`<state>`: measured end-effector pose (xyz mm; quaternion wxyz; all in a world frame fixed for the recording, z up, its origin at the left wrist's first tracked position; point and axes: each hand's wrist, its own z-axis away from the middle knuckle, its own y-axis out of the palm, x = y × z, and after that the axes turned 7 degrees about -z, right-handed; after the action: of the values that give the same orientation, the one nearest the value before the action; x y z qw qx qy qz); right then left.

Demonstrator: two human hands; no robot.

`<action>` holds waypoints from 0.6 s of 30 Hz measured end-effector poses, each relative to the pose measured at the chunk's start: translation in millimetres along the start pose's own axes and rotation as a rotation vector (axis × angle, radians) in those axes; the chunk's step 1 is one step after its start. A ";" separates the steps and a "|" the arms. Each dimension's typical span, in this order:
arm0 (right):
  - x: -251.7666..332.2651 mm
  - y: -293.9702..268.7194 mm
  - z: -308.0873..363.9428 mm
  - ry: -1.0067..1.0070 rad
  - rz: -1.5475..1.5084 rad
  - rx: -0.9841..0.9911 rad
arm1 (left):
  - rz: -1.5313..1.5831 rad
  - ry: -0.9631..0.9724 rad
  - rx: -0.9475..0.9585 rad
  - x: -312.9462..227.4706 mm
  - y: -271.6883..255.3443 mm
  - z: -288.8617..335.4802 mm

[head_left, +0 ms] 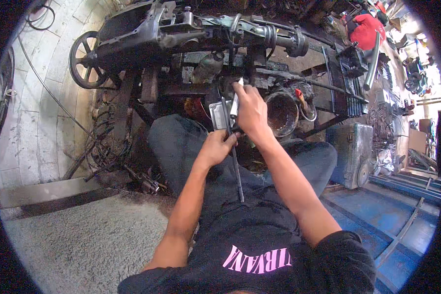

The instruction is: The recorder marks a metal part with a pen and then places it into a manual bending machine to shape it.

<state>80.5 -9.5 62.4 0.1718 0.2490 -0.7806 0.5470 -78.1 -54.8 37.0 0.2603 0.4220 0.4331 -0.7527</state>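
I sit with my knees apart in front of a greasy machine point(181, 39). My right hand point(252, 110) is closed around a slim pale, silvery cylinder point(234, 105), held nearly upright. Lower and to its left, my left hand point(215, 148) has its thumb and fingers closed on a dark piece by a long thin dark rod point(237, 176). That rod runs down between my legs toward my shirt. Just above the left fingers is a grey rectangular metal part point(219, 116); I cannot tell whether the hand grips it. My fingers partly hide where these pieces meet.
A spoked black wheel point(87, 60) is at the machine's left end. Right of my right hand stands a round rusty container point(282, 115), with a red-tipped tool point(304, 104) beside it. Cables point(103, 142) lie at left. A grey metal box point(350, 154) and a person in red point(365, 32) are at right.
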 end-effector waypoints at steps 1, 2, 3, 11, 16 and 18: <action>-1.0 3.9 -2.1 0.001 0.003 0.002 | -0.074 -0.072 0.026 -4.2 -0.8 0.5; -0.9 8.7 -3.8 0.014 0.048 0.001 | -0.146 -0.148 0.045 -7.0 -2.0 1.6; -1.1 12.6 -5.5 0.026 0.092 0.000 | -0.140 -0.153 0.040 -4.9 -1.3 0.7; -0.2 10.1 -0.9 0.007 0.056 -0.078 | -0.297 -0.143 -0.185 -20.1 -13.3 8.9; 18.5 -8.5 19.2 0.243 -0.432 -0.151 | -0.300 0.043 -0.599 -16.7 -51.6 -21.2; 13.6 -0.7 25.4 0.162 -0.450 -0.233 | -0.270 0.129 -0.557 -19.9 -61.8 -46.2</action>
<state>69.9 -36.4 61.6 0.3786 0.3504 -0.7469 0.4196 -95.8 16.3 68.5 0.2357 0.3199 0.6903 -0.6047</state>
